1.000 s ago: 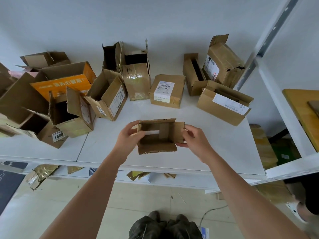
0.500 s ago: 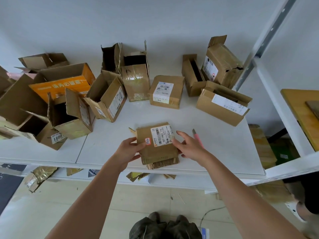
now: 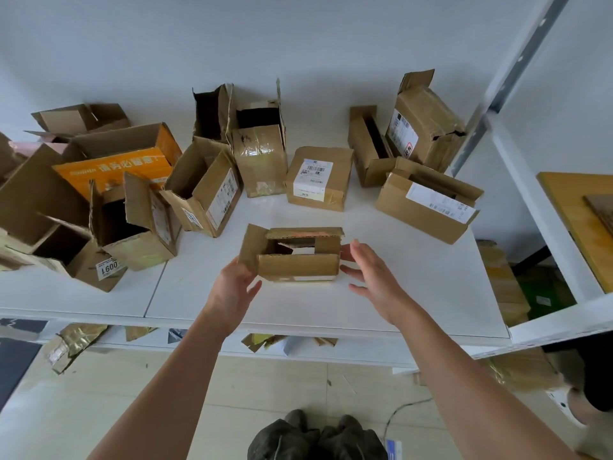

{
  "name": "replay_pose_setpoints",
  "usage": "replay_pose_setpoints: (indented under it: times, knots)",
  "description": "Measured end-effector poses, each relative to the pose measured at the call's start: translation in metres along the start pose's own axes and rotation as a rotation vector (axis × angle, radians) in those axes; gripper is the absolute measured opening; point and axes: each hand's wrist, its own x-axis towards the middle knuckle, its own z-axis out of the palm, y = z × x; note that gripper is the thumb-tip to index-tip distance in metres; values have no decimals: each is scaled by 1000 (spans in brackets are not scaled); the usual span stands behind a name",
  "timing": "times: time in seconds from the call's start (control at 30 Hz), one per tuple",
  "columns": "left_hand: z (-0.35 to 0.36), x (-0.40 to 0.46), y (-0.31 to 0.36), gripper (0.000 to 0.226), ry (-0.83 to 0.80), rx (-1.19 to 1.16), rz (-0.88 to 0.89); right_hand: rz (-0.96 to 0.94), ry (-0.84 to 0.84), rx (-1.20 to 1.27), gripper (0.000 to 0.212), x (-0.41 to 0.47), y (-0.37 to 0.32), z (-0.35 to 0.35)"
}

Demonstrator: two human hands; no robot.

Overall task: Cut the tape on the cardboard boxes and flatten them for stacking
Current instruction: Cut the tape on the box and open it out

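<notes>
We have a small cardboard box (image 3: 295, 254) standing near the front middle of the white table (image 3: 414, 287), its top flaps partly open so we can look down into it. Our left hand (image 3: 232, 287) touches its left end with fingers spread — more steadying than gripping. Our right hand (image 3: 371, 277) is open and released, fingertips just beside the right end; we cannot tell whether they touch.

As for progress, this box still holds its shape, so flattening it is yet to be done. Whether any tape remains on its underside is hidden from us.

Behind it, plenty is left. A sealed box with a shipping label (image 3: 318, 177) sits closed and taped in the middle. A tall taped box (image 3: 260, 151) stands beside it with its top open. To the right, a leaning box (image 3: 426, 127) and a long labelled box (image 3: 428, 200) are both upright and unflattened. On the left, an orange-printed box (image 3: 112, 161) lies among a jumble of opened ones. No flattened stack shows on the table, so we judge the job barely begun — most boxes opened, none collapsed.
</notes>
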Motion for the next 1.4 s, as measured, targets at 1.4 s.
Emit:
replay_pose_setpoints:
  times: [1.4]
  knots:
    - [49, -20, 29, 12, -77, 1022, 553, -48, 303, -418, 59, 8, -30, 18]
